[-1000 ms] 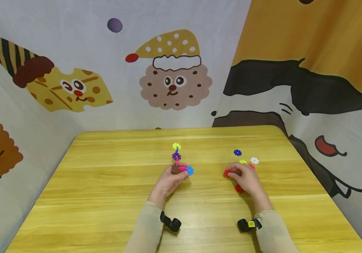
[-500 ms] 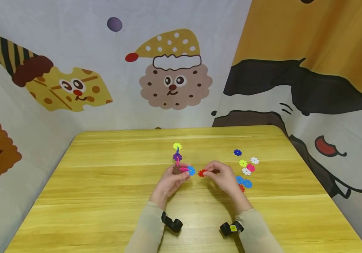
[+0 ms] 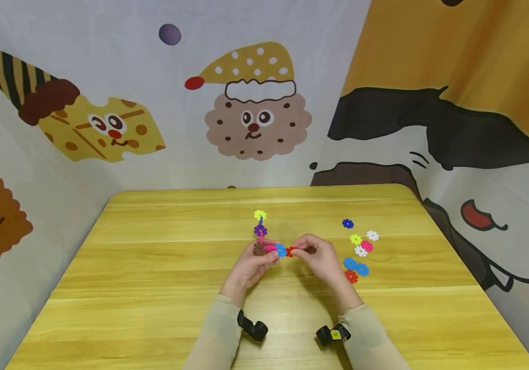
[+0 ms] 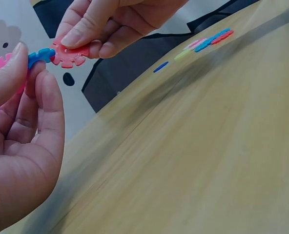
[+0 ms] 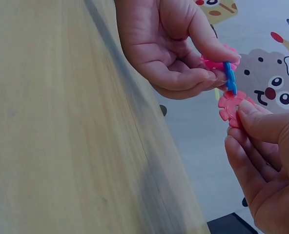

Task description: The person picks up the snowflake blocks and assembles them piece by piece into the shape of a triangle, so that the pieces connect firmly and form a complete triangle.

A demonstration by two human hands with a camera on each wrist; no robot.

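My left hand [image 3: 249,268] pinches a chain of flower-shaped interlocking plastic discs between thumb and fingers. From its far end the chain has a yellow disc [image 3: 260,215], a purple disc [image 3: 260,230], a brown disc [image 3: 259,249] and, at the near end, a light blue disc [image 3: 281,250]. Thumb and fingers of my right hand [image 3: 323,261] pinch a red disc [image 4: 70,54]. Its edge meets the blue disc [image 5: 230,78] at about a right angle in the right wrist view. How deep the slots engage cannot be told.
Loose discs lie on the wooden table [image 3: 153,288] to the right: dark blue [image 3: 347,223], yellow [image 3: 355,239], pink [image 3: 367,246], white [image 3: 373,235], light blue [image 3: 362,269] and red [image 3: 351,276]. A cartoon-printed cloth [image 3: 153,67] hangs behind the table.
My right hand has carried the red disc left from the loose discs to the blue disc at the chain's end. The left hand has stayed nearly still with the chain.
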